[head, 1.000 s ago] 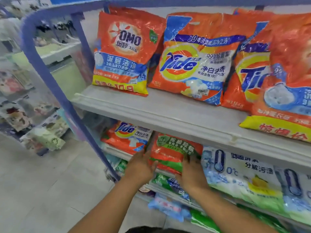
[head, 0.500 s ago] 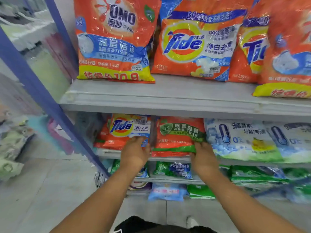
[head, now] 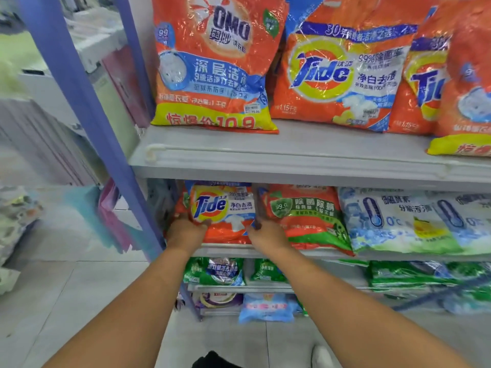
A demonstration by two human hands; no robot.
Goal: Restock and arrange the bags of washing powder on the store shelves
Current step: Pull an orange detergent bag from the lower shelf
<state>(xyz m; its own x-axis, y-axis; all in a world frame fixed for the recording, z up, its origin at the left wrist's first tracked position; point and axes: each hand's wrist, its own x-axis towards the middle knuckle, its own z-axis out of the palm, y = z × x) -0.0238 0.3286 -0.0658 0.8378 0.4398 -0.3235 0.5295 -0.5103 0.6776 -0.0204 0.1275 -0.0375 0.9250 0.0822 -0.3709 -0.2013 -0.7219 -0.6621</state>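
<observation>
An orange Tide bag (head: 224, 208) stands at the left end of the second shelf (head: 225, 251). My left hand (head: 186, 231) grips its lower left corner. My right hand (head: 267, 232) holds its right edge, in the gap between it and the orange-and-green bag (head: 305, 216) next to it. Pale blue 0°C bags (head: 403, 221) fill the shelf further right. On the top shelf (head: 292, 158) stand an orange OMO bag (head: 215, 65) and Tide bags (head: 342, 65).
A purple upright post (head: 87, 107) frames the shelving on the left. Green bags (head: 215, 270) lie on the lower shelves and a light blue bag (head: 265, 308) sits near the grey tiled floor (head: 66, 301). Other goods hang in the aisle at far left.
Both hands have shifted left from the orange-and-green bag to the smaller Tide bag, now gripped on either side. The camera has moved closer and lower.
</observation>
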